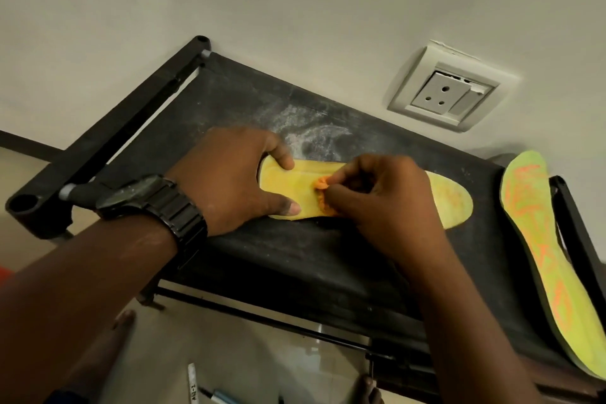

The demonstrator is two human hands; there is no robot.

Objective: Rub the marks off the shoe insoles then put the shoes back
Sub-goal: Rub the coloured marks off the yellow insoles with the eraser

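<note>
A yellow insole [452, 197] lies flat on the black fabric top of a shoe rack [295, 259]. My left hand [229, 180] presses its heel end down, thumb and index finger spread on the insole. My right hand [383, 203] pinches a small crumpled orange cloth [323, 185] against the middle of the insole. A second insole [537, 259], yellow-green with orange writing, lies on the rack's right end.
The rack stands against a pale wall with a white socket plate [449, 88]. White dust [311, 131] smears the fabric behind the insole. Marker pens [196, 387] lie on the tiled floor below, near my bare feet [123, 321].
</note>
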